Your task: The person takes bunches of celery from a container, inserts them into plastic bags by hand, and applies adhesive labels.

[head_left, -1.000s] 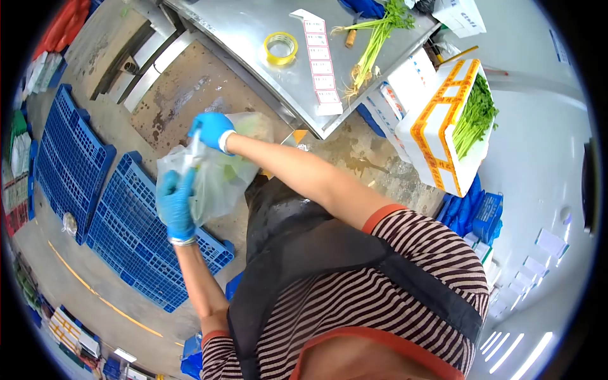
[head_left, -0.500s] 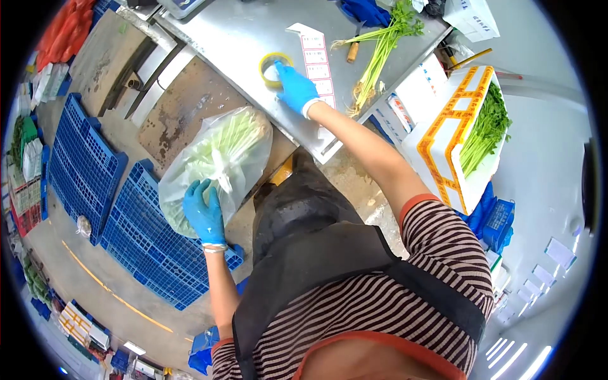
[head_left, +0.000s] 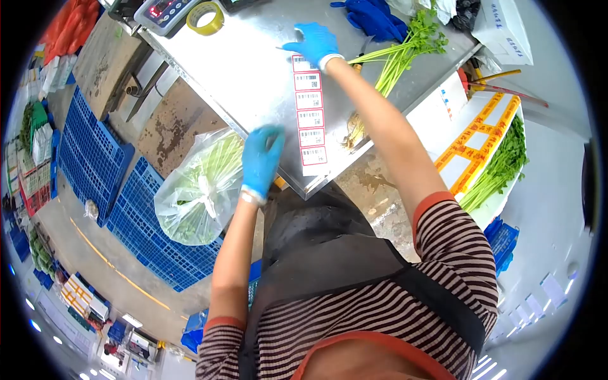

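At bench (head_left: pixel 244 79), R hand (head_left: pixel 313 43) is spread nr. top of barcode-label strip (head_left: pixel 310 109), w/ six labels (head_left: pixel 310 118) left; L hand (head_left: pixel 259 161) (grip unclear, blurred) is beside greens bag (head_left: pixel 197 180), apparently tied, off bench edge.

So the right hand (head_left: pixel 315 44) is sitting around 12 o'clock, blue glove on, fingers spread, right by the far end of a label strip (head_left: pixel 310 118) that's lying on the metal table (head_left: pixel 253 76). Not seeing whether they're touching, tbh. Left hand (head_left: pixel 260 161) is hanging around 10 by the table edge, fingers kinda blurring. A clear bag of greens (head_left: pixel 183 223) is lying at 9, a tape roll (head_left: pixel 214 27) is sitting at 11, leafy stalks (head_left: pixel 415 50) are lying at 1, and a foam box (head_left: pixel 453 171) is holding more greens near 3.
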The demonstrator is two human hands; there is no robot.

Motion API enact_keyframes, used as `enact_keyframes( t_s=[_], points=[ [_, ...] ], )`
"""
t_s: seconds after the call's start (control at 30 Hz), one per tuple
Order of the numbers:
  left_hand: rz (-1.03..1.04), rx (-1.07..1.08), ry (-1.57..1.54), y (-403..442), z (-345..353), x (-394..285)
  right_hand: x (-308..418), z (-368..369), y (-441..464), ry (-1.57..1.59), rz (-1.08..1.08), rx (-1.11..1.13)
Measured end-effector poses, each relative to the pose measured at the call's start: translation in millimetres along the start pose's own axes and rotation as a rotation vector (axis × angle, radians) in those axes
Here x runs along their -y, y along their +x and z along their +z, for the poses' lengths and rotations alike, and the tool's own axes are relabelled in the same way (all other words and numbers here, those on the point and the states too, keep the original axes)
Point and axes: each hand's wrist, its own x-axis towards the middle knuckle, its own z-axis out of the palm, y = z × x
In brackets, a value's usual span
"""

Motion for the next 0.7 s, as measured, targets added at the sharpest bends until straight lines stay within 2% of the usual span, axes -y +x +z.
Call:
enact_keyframes(
  t_s=[0.03,0.13,0.23,0.27,0.33,0.37,0.4,0.5,0.53,0.63,0.7],
  points=[
    [-0.008,-0.032,-0.046,21,14,2,-12,4,0,0.036,0.003,0.078],
    [-0.056,-0.106,0.192,84,52,6,-30,15,3,0.184,0.033,0.249],
    [-0.058,-0.218,0.202,127,84,29,-32,5,0,0.65,0.052,0.391],
    [-0.122,-0.124,0.05,135,85,33,-30,-3,-3,0.796,0.061,0.403],
    [-0.241,0.063,-0.258,144,86,39,-31,-7,-9,0.727,0.011,0.195],
    [-0.262,0.067,-0.303,144,87,41,-32,-10,-13,0.689,-0.011,0.086],
    [-0.283,0.073,-0.351,145,89,45,-31,-20,-18,0.504,-0.07,-0.07],
    [-0.382,0.095,-0.454,141,88,33,-27,-50,-33,0.139,-0.203,0.099],
    [-0.386,0.097,-0.464,140,87,31,-27,-45,-44,0.067,-0.313,0.116],
    [-0.359,0.137,-0.446,134,87,23,-23,-42,-66,-0.011,-0.484,0.134],
    [-0.28,0.148,-0.405,132,88,27,-25,-36,-67,0.001,-0.475,0.187]
  ],
)
